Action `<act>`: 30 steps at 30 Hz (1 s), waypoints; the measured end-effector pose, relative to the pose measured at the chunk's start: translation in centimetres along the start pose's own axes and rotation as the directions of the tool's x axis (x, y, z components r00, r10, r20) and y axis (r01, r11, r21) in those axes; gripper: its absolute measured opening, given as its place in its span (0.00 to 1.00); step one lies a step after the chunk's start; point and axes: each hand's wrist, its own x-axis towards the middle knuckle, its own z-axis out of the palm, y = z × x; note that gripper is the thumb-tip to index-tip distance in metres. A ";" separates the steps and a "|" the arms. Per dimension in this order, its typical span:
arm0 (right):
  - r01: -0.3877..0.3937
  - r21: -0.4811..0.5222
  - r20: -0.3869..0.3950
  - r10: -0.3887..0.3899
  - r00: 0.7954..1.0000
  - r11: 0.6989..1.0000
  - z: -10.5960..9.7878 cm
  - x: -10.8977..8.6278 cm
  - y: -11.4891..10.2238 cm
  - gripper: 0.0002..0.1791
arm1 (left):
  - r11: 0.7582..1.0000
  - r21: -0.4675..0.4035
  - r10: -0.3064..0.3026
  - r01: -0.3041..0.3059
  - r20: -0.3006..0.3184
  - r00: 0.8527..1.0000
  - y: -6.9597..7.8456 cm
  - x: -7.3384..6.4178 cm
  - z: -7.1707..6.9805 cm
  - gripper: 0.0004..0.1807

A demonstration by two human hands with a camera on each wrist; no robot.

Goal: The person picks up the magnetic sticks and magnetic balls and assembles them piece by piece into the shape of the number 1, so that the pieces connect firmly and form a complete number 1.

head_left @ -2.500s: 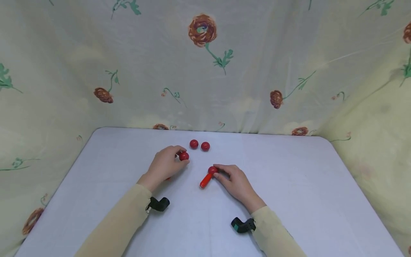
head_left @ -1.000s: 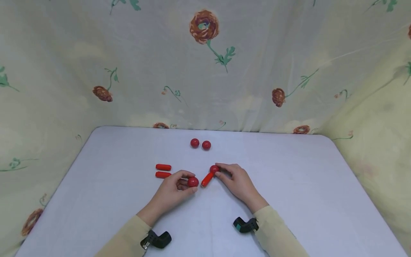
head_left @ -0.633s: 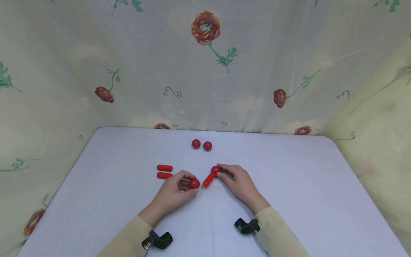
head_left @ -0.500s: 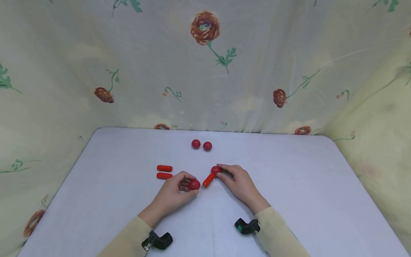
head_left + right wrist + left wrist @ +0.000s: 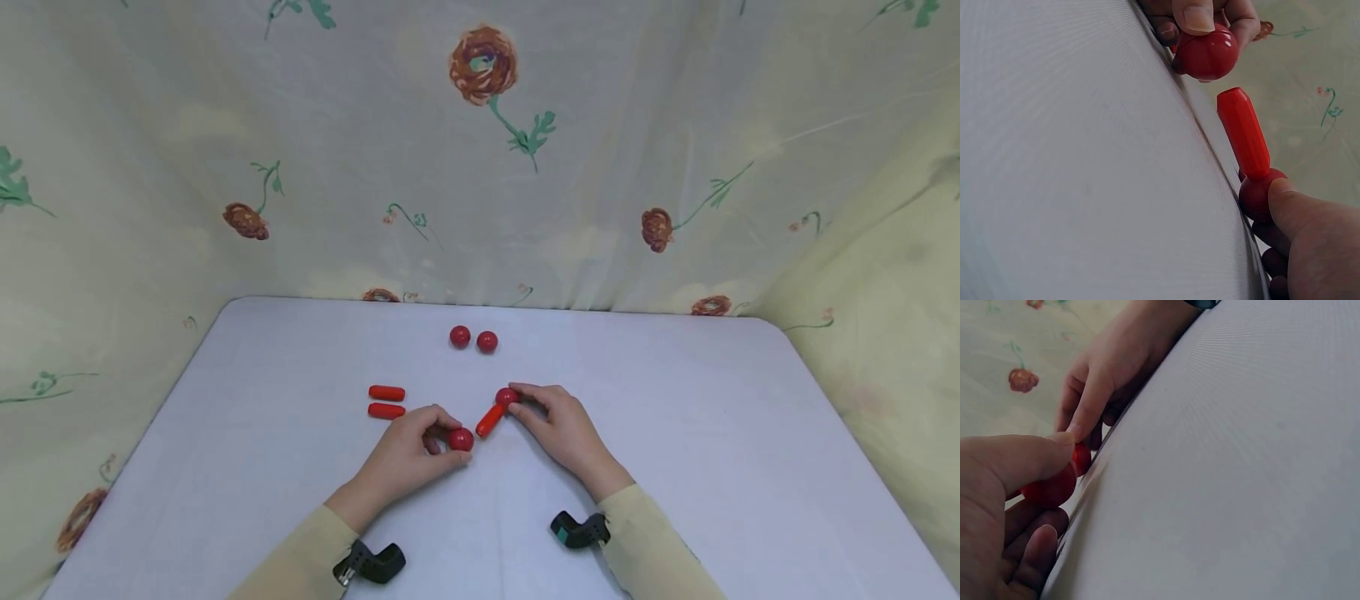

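My left hand (image 5: pixel 411 457) pinches a glossy red ball (image 5: pixel 461 439) between thumb and fingers, near the middle of the table. My right hand (image 5: pixel 561 427) grips a second red ball (image 5: pixel 506 397), from which an orange-red faceted stick (image 5: pixel 491 421) juts toward the left hand. In the right wrist view, the stick (image 5: pixel 1244 134) meets the ball (image 5: pixel 1255 199) under my thumb, and its free end points up toward the left hand's ball (image 5: pixel 1210 53), with a small gap between. The left wrist view shows the left hand's ball (image 5: pixel 1051 487) partly covered by the thumb.
Two loose red balls, a left one (image 5: pixel 460 336) and a right one (image 5: pixel 487 342), lie farther back. Two orange-red sticks, the far one (image 5: pixel 386 392) and the near one (image 5: pixel 386 411), lie parallel beyond the left hand. A flowered curtain (image 5: pixel 585 167) hangs behind the white table (image 5: pixel 675 417).
My left hand has brought its ball from beside the far balls toward me and rightward, close to the stick's free end, uncovering the two loose sticks. The right hand stays nearly still.
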 end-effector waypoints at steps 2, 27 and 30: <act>-0.001 -0.002 0.004 0.001 1.000 1.000 -0.1 0.1 0.0 0.23 | 1.000 0.018 0.003 -0.003 0.008 1.000 0.0 0.1 0.0 0.17; 0.014 -0.005 0.002 -0.014 1.000 1.000 0.0 0.0 -0.1 0.23 | 0.993 0.116 0.030 -0.028 -0.018 0.999 0.2 0.4 1.1 0.20; 0.011 -0.004 0.004 -0.011 1.000 1.000 0.0 0.0 -0.1 0.23 | 0.992 0.121 0.027 -0.025 -0.018 0.999 0.3 0.4 1.2 0.20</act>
